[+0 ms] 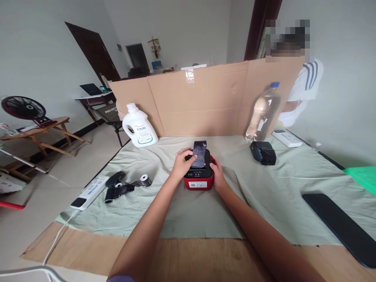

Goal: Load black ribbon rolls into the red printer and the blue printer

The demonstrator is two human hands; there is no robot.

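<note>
A small red-and-black printer (198,182) sits on the green cloth in front of me. From its top rises a strip of dark printed paper (200,154). My left hand (184,160) is at the printer's left side, its thumb and fingers closed on the strip's left edge. Against the printer's right side rests my right hand (217,174), thumb at the front corner and fingers curled round behind, steadying it. Some of its fingers are hidden by the printer.
A paper roll (145,179), black paper strips (119,191) and a power strip (89,192) lie left. Behind stand a white jug (139,127), cardboard panel (199,103) and water bottle (263,113). Rightward are a black device (263,152), dark flat slab (340,227) and a person (305,86).
</note>
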